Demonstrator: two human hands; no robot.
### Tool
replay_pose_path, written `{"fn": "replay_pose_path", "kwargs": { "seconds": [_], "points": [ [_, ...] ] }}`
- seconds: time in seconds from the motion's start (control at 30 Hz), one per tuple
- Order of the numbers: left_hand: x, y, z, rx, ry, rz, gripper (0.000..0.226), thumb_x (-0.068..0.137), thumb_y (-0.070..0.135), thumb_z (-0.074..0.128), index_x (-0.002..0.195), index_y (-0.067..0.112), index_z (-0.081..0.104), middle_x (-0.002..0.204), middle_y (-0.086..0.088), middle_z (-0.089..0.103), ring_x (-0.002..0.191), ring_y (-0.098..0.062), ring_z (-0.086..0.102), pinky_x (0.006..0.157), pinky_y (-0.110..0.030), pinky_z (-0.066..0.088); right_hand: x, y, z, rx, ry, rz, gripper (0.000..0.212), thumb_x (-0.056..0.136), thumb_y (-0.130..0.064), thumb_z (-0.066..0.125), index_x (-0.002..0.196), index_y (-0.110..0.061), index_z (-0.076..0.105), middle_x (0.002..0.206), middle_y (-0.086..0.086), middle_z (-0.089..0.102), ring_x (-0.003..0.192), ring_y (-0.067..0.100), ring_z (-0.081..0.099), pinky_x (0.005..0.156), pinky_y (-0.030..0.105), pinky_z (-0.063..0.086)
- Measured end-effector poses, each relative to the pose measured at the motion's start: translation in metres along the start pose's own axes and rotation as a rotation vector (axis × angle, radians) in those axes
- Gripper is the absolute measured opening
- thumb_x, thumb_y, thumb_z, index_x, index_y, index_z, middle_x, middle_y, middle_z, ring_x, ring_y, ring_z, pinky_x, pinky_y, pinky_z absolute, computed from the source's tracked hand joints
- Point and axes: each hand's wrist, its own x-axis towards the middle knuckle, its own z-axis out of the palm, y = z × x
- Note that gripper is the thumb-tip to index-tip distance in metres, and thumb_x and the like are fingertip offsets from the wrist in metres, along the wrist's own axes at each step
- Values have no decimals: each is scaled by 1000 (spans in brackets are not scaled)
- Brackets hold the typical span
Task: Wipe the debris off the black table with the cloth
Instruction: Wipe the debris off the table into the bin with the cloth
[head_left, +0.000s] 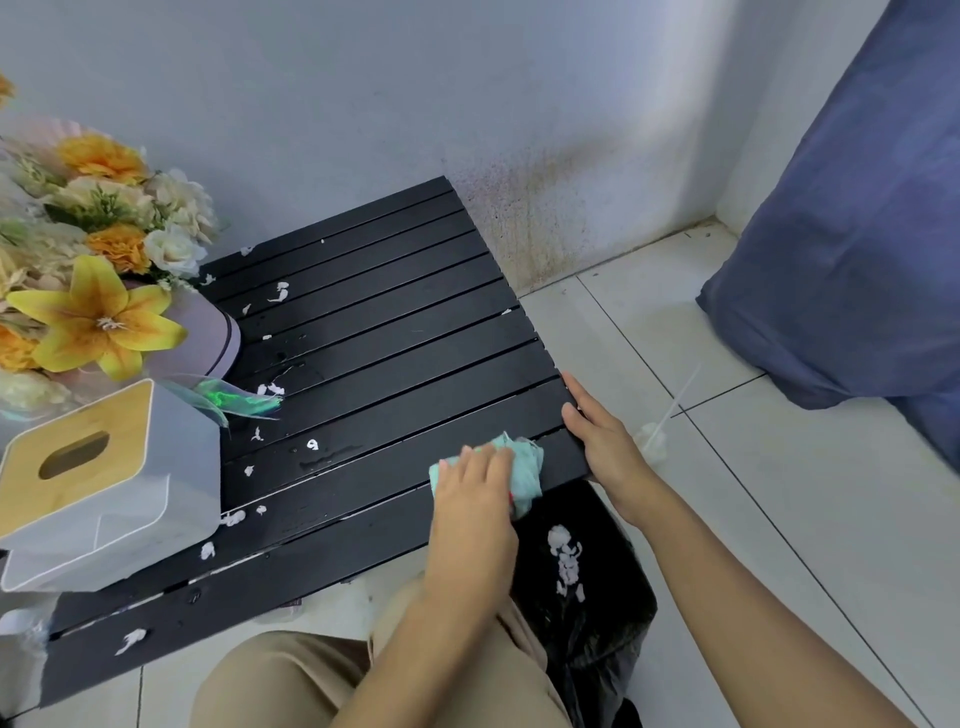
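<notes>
The left hand (475, 486) lies flat on the cloth (524, 470), fingers straight, pressing it onto the table (395, 338) at the near right corner. The cloth is pale green and bunched, and one end hangs over the table's edge. The right hand (597, 434) rests against the right edge of the table with straight fingers and the thumb on top, gripping nothing. White debris (271, 388) is scattered over the slats, mostly on the left side near the tissue box (104, 478) and the flowers (98, 322). A black bag (597, 613) sits open on the floor just below the cloth's corner, with white scraps inside. Wet streaks show on the slats beside the cloth.
</notes>
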Motion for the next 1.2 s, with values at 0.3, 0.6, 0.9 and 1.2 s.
{"fn": "replay_pose_path", "kwargs": {
  "seconds": [0.3,0.6,0.9,1.2],
  "points": [
    [77,-33,-58,-367,25,-232,21,88,16,46,100,29,59,82,4,65,75,-14,58,63,-20,43,33,-39,-4,-278,90,5,34,97,-19,48,129,-29,47,126,0,55,108,17,57,82,29,48],
    [236,-36,-47,-286,18,-106,11,76,18,62,67,14,58,65,-6,62,62,-20,53,57,-31,45,83,-46,36,-537,206,-121,43,101,-28,42,144,-30,37,128,4,58,115,24,55,83,30,41],
    [256,-58,-66,166,-352,-76,14,74,18,59,62,15,52,55,7,57,59,-15,53,54,-24,41,86,-39,34,-586,220,-176,44,101,-30,39,145,-31,35,133,-1,56,115,22,55,85,34,44],
    [254,-44,-45,-107,-266,80,8,80,17,57,75,14,62,70,4,61,69,-14,54,62,-28,44,85,-40,37,-628,243,-218,43,101,-26,39,144,-27,36,130,3,58,112,25,56,84,35,44]
  ]
}}
